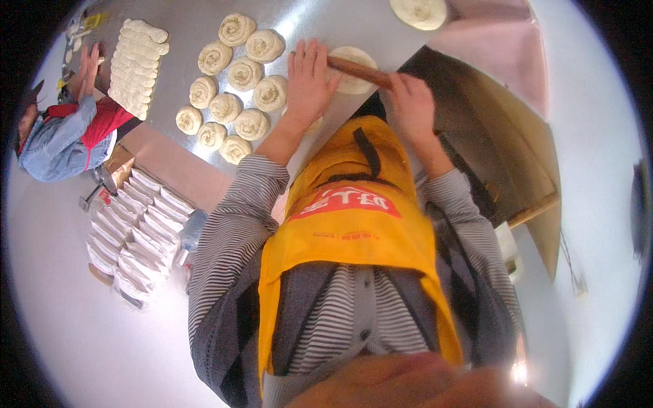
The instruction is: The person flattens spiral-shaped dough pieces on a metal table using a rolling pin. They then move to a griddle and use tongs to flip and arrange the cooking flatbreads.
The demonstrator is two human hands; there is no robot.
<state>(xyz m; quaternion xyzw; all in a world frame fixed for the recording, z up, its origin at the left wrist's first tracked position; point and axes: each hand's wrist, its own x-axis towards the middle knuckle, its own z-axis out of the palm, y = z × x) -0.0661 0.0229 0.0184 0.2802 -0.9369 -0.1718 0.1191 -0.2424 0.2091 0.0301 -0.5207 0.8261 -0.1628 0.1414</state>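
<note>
A brown wooden rolling pin (360,72) lies across a flattened round of dough (353,85) near the edge of the metal worktop. My left hand (308,84) rests on the pin's left end with its fingers stretched forward. At the other end, my right hand (412,104) has its fingers bent over the pin. Several coiled dough rounds (245,74) sit on the worktop left of my left hand. Partly hidden behind my left wrist is another dough piece (312,125). A flat dough disc (418,11) lies farther off at the top.
Rows of dough rolls (137,66) lie at the left of the metal worktop (186,30). A co-worker in a denim jacket (64,137) works at the far left, hands over the worktop. Stacked white bags (137,229) stand on the floor. A brown wooden panel (490,127) is at my right.
</note>
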